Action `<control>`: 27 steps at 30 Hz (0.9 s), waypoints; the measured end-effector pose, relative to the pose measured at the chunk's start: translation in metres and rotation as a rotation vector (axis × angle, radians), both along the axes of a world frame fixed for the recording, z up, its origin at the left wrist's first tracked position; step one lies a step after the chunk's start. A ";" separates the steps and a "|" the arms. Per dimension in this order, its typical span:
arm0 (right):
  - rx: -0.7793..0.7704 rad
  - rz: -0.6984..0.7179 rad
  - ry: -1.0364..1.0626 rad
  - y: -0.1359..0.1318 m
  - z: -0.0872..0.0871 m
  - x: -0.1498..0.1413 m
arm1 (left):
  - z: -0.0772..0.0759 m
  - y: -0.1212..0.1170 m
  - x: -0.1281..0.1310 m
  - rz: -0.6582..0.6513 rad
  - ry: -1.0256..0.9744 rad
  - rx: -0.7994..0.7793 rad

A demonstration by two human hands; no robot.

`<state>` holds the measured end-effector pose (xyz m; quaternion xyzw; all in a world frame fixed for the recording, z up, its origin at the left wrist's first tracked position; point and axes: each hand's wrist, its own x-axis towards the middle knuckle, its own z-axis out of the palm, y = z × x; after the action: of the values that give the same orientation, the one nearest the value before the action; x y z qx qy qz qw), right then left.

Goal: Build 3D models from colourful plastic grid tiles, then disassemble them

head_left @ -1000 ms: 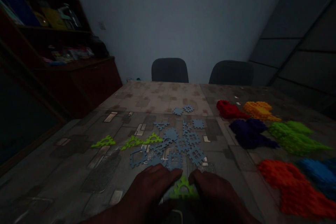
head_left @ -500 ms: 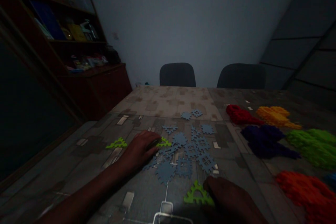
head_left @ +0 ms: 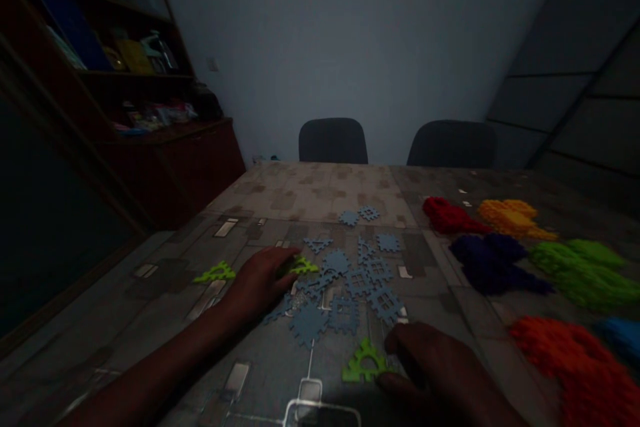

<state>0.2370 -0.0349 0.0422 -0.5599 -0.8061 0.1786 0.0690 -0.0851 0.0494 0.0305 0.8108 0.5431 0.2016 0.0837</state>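
The left hand (head_left: 263, 280) covers part of a green triangle (head_left: 305, 268), so its grip cannot be made out. The right hand (head_left: 435, 360), deep in shadow, hides the near corner of another green triangle (head_left: 353, 371). Both forearms run off the bottom edge. The right edge crops the blue pile (head_left: 623, 337) and the orange pile (head_left: 565, 353). Small items on the cabinet (head_left: 155, 117) are too dark to identify. The surface (head_left: 320, 180) hides the chairs' (head_left: 333, 141) lower parts.

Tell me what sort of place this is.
Probably a dining or meeting room: there's a large patterned table, two dark chairs at its far side, and a stocked reddish shelf cabinet.
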 end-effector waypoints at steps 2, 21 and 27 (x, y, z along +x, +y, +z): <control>-0.013 -0.015 0.014 0.002 0.005 0.002 | 0.008 -0.013 0.009 -0.006 -0.064 0.054; -0.042 -0.010 0.035 0.006 0.008 0.008 | -0.014 -0.082 0.094 -0.445 -0.124 0.176; 0.055 0.080 0.036 0.001 -0.003 0.005 | 0.001 -0.075 0.081 -0.419 -0.215 0.074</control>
<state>0.2422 -0.0340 0.0391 -0.5217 -0.8312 0.1690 0.0918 -0.0038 -0.0251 0.0317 0.8822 0.3432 0.2848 0.1512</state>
